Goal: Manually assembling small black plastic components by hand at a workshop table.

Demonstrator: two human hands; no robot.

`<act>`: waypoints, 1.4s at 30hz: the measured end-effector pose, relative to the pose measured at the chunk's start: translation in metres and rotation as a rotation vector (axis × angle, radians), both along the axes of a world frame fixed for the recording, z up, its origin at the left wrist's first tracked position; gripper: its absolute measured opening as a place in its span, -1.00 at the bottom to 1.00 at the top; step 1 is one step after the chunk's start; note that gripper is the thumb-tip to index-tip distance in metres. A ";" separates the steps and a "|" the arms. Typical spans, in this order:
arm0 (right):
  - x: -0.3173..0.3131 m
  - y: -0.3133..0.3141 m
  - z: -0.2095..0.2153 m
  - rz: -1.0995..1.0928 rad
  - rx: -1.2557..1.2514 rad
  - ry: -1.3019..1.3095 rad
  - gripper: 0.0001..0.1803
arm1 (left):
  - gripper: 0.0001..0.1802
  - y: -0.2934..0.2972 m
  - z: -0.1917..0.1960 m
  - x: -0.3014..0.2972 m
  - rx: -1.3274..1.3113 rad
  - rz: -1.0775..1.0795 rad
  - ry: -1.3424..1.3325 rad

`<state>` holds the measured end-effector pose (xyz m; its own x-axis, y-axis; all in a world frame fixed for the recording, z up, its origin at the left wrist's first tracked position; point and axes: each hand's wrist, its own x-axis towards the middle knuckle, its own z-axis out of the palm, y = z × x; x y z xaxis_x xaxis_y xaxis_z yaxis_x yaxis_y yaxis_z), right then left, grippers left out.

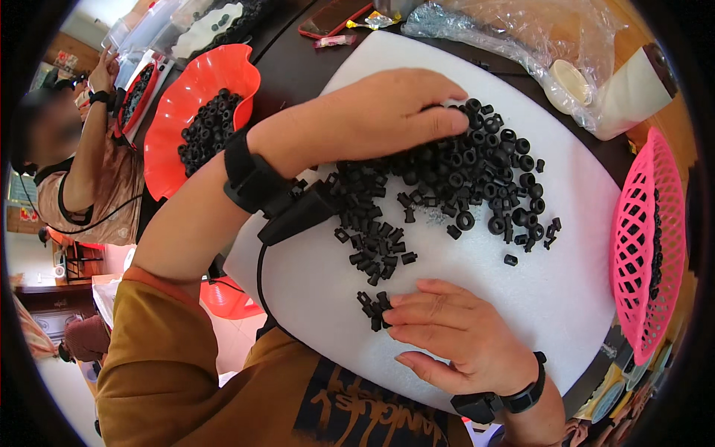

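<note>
A pile of small black rubber-like parts, some ring-shaped and some short and blocky, lies on a white board. My left hand reaches across its far side, thumb and index finger apart at the pile's edge; the other fingers are hidden. Nearer to me, my right hand lies low over the board, fingers stretched out and thumb apart. Its fingertips touch or nearly touch a small cluster of blocky black parts. Between this cluster and the main pile are more blocky parts.
A red scalloped bowl of black parts stands left, a pink lattice basket right. Clear plastic wrap, a white roll and a phone lie beyond the board. Another person sits at far left. A black cable hangs from my left wrist.
</note>
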<state>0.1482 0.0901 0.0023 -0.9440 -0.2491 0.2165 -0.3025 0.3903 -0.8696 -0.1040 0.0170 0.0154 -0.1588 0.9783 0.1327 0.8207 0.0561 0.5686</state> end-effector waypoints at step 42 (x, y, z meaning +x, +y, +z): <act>0.008 0.015 0.001 -0.206 -0.312 -0.144 -0.82 | -0.32 -0.118 -0.007 0.053 0.047 0.281 -0.027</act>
